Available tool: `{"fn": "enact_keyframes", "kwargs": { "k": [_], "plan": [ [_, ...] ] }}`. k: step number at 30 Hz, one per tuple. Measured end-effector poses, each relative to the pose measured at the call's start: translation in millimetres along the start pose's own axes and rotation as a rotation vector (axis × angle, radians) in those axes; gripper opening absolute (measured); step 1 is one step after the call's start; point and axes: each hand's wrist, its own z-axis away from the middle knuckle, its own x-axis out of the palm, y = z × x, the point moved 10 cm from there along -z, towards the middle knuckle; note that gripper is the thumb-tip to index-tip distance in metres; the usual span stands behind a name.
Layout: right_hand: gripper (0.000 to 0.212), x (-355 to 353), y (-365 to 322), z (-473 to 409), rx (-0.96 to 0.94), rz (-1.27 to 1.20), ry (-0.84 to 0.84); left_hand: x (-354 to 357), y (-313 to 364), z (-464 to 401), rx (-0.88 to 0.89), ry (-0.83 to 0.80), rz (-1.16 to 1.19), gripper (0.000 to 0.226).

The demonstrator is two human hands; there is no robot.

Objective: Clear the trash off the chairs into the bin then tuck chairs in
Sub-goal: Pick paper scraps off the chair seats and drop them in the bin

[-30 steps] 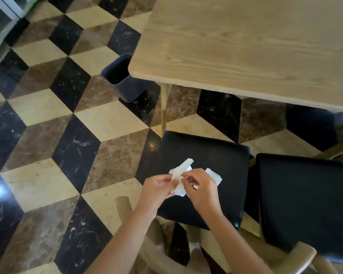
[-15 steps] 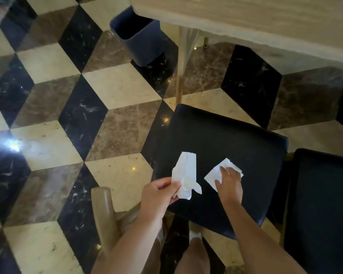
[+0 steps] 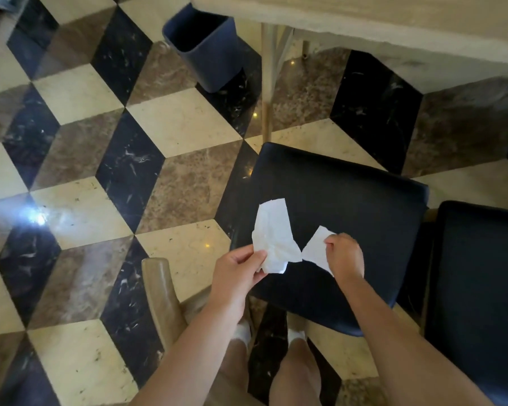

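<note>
Over the black padded seat of a chair (image 3: 349,194), my left hand (image 3: 236,271) pinches a crumpled white paper scrap (image 3: 273,235) and holds it up above the seat's near left part. My right hand (image 3: 345,254) is closed on a smaller white paper piece (image 3: 316,249) just to the right, low over the cushion. The two papers almost touch. A dark blue bin (image 3: 206,45) stands open on the floor at the far left of the chair, beside the table leg (image 3: 267,83).
A light wooden table (image 3: 393,22) spans the top right. A second black chair seat (image 3: 481,288) sits right beside the first. The curved wooden chair back (image 3: 159,294) is near my left forearm. Glossy cube-patterned marble floor (image 3: 79,159) spreads out to the left.
My hands have drawn apart, each with its own paper; the right hand has closed on the smaller piece and lifted it slightly. The view has tilted down and nearer the chair.
</note>
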Motion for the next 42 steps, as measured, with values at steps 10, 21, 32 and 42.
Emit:
{"fn": "enact_keyframes", "kwargs": {
  "k": [10, 21, 32, 42],
  "plan": [
    [0.052, 69, -3, 23, -0.094, 0.224, -0.103, -32, 19, 15, 0.081, 0.025, -0.036, 0.024],
    [0.028, 41, -4, 18, -0.066, 0.002, -0.005, -29, 8, 4, 0.041, 0.069, 0.024, 0.027],
    [0.009, -136, -114, 76, -0.252, -0.278, 0.124, -65, 80, 61, 0.110, 0.147, 0.040, 0.011],
    [0.011, -213, -292, 134, -0.445, -0.356, 0.081, -180, 161, 83, 0.212, 0.190, 0.138, 0.027]
  ]
}}
